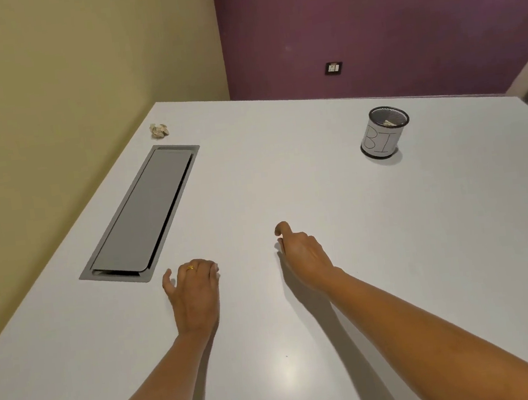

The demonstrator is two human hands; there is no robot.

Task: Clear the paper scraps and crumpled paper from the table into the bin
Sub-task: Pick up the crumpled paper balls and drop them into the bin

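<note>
- Head view looks down on a white tabletop that meets a yellow wall and a purple wall at its far corner.
- Landmark: a long grey cable hatch is set flush into the tabletop, running away from the person.
- One ball of crumpled paper lies just beyond the hatch's far end, close to the tabletop edge by the yellow wall.
- Well to the right of the hatch stands the bin, a small upright mesh cup wrapped in white paper with hand-drawn letters; a bit of paper shows inside it.
- Just right of the hatch's near end, the left hand lies palm down, fingers curled loosely, a gold ring on one finger; its grip is slack and holds nothing visible.
- Further right of the hatch, the right hand hovers low over the tabletop, fingers bent inward, grip narrow, with nothing seen in it.
- Both hands are well apart from the paper ball and the bin.
</note>
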